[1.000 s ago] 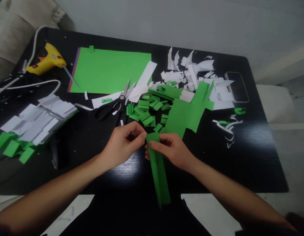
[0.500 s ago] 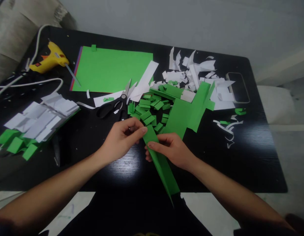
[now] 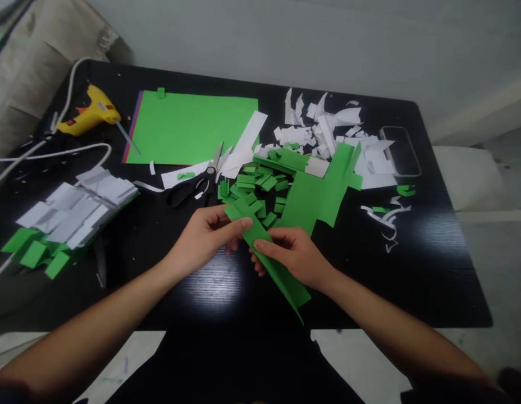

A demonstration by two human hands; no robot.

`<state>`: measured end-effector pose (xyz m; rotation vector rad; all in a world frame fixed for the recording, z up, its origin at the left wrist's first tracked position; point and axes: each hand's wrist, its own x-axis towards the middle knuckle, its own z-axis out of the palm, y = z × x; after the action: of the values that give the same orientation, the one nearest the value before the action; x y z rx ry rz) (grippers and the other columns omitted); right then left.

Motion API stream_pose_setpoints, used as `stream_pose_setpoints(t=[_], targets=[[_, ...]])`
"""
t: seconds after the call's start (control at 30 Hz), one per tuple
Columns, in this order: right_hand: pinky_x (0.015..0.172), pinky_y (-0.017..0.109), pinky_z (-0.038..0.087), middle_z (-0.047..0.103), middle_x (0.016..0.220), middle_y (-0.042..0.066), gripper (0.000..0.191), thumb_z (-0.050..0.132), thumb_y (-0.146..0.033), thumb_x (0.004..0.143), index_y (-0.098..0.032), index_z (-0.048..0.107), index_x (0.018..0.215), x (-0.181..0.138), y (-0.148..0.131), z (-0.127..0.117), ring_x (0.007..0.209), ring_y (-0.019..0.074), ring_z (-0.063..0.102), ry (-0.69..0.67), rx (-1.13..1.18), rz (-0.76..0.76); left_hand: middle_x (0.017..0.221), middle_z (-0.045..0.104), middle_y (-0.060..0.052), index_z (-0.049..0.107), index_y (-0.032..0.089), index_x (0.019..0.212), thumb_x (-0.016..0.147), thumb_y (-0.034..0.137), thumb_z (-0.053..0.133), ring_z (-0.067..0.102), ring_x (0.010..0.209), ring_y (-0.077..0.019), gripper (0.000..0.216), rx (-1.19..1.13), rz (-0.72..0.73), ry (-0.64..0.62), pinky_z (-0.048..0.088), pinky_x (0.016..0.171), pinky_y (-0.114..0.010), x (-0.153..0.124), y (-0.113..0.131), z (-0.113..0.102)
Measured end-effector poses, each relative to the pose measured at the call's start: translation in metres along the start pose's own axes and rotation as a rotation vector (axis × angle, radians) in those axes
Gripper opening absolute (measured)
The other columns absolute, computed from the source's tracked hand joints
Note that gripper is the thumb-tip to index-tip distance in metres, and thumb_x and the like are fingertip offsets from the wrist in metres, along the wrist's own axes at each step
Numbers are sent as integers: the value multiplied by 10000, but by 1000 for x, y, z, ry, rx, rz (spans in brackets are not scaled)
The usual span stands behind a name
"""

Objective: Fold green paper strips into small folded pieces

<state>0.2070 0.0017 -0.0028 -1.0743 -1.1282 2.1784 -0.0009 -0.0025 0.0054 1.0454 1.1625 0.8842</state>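
Observation:
Both of my hands hold one long green paper strip (image 3: pixel 281 278) low over the black table (image 3: pixel 433 247). My left hand (image 3: pixel 204 238) pinches the strip's far end between thumb and fingers. My right hand (image 3: pixel 292 252) grips the strip near its middle, thumb on top. The strip slants from upper left down to lower right, past the table's near edge. Just beyond my hands lies a heap of small green paper pieces (image 3: pixel 254 188) and a wider green paper piece (image 3: pixel 317 193). Black-handled scissors (image 3: pixel 197 182) lie left of the heap.
A big green sheet (image 3: pixel 188 126) lies at the back. A yellow glue gun (image 3: pixel 87 112) with white cable sits far left. White and green cut rectangles (image 3: pixel 71 216) are piled at left, torn white scraps (image 3: pixel 323 126) at back right, beside a phone (image 3: pixel 399 151).
The strip has swung from pointing straight toward me to slanting down-right, its far end shifted left. My left hand slid along to that end. The camera dipped slightly.

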Motion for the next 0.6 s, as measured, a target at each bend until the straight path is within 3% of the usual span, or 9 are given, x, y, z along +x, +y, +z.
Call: stream_pose_setpoints(t=[0.2, 0.6], targets=[[592, 264, 587, 740, 775, 26, 306, 783, -460, 889, -156, 780, 859, 0, -1, -1, 626, 124, 679, -17, -3, -2, 540, 668, 7, 686, 143, 677, 892, 269, 744, 602, 413, -92, 256, -25, -53, -17, 508, 397, -174, -1, 0, 2], [597, 238, 601, 772, 765, 30, 267, 829, -415, 855, -152, 787, 866, 1, 0, -2, 624, 114, 709, -16, 34, 33, 621, 740, -19, 713, 152, 718, 876, 238, 752, 691, 479, -123, 184, 10, -14, -19, 599, 482, -202, -2, 5, -4]])
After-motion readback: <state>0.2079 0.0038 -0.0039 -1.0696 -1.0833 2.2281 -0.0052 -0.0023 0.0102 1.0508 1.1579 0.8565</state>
